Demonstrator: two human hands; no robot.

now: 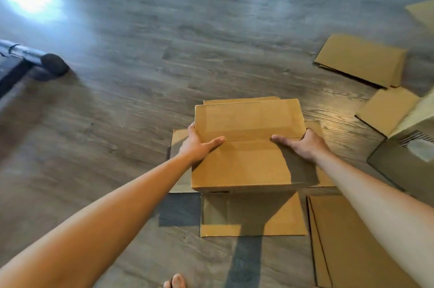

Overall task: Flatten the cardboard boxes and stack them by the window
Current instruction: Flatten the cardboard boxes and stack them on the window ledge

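Both hands clamp the cardboard box (249, 146) from its sides — left hand (199, 144) with thumb laid over the top and fingers round the left edge, right hand (303, 144) mirrored on the right — likely to steady it for collapsing. It stands on flattened sheets (251, 215) on the floor (141, 90); more flat pieces (359, 59) lie well apart, right.
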